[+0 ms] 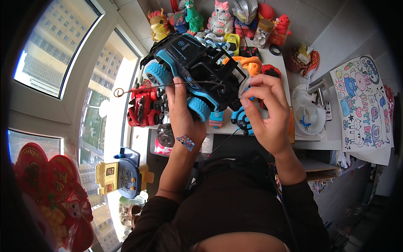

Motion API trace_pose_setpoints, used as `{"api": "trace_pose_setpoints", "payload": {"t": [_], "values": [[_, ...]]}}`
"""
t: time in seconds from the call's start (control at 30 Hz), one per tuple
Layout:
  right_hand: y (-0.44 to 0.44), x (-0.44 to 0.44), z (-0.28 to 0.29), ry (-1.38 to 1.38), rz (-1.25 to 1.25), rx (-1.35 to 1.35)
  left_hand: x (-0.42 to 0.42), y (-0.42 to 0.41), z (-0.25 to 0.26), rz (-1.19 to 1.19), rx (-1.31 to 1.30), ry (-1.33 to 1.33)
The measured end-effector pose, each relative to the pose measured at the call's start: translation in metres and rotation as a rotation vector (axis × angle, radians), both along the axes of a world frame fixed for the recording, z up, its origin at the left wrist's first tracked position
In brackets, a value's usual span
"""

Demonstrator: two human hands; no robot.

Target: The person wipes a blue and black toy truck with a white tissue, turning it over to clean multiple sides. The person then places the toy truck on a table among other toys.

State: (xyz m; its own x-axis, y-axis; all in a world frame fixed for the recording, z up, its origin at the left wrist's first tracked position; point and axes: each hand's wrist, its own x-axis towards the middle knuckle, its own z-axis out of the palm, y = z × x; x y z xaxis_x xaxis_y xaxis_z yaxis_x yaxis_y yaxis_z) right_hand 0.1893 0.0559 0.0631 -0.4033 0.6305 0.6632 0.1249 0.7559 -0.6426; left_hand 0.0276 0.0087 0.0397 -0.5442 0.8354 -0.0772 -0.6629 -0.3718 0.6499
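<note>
A black and blue toy off-road car (196, 67) is held up in the air, tilted, above the white table. My left hand (185, 110) grips it along its near side, the thumb upright between the two blue wheels. A thin antenna wire with a curled tip (138, 89) crosses in front of that thumb. My right hand (267, 110) pinches a pale grey-white cloth or wipe (245, 80) between thumb and fingers, pressed to the car's right end. Part of the cloth is hidden behind the fingers and the car.
Below the car stand a red toy vehicle (141, 105) and a blue and black remote control (242, 119). An orange toy steering wheel (248, 64), a jar (263, 33) and several figurines (220, 19) fill the table's back. Windows (104, 72) line the left; a small sink (308, 118) sits right.
</note>
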Motion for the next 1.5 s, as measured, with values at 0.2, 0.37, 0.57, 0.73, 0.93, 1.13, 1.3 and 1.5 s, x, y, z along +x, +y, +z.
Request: {"api": "trace_pose_setpoints", "payload": {"t": [0.2,0.37,0.57,0.73,0.93,1.13,1.3,1.5], "values": [[-0.013,-0.013,-0.003,-0.052,-0.098,0.148,0.011,-0.002,0.007,0.113,-0.072,-0.031],[-0.016,-0.014,-0.008,-0.104,-0.096,0.276,0.012,-0.002,0.001,0.136,-0.002,-0.007],[-0.022,-0.014,-0.015,-0.108,-0.042,0.241,0.011,-0.002,-0.001,0.158,-0.003,-0.001],[-0.02,-0.011,-0.013,-0.127,0.012,0.14,0.012,-0.003,0.003,0.157,-0.024,0.01],[-0.019,-0.007,-0.012,-0.268,0.001,0.12,0.014,0.0,0.005,0.189,0.017,0.046],[-0.013,0.001,0.007,-0.489,0.049,0.163,0.012,-0.004,0.004,0.227,0.024,0.127],[-0.02,-0.009,-0.002,-0.487,0.01,0.206,0.015,0.002,0.007,0.259,0.035,0.082],[-0.027,-0.021,-0.015,-0.357,-0.014,0.229,0.013,0.004,-0.002,0.253,0.031,0.09]]}}
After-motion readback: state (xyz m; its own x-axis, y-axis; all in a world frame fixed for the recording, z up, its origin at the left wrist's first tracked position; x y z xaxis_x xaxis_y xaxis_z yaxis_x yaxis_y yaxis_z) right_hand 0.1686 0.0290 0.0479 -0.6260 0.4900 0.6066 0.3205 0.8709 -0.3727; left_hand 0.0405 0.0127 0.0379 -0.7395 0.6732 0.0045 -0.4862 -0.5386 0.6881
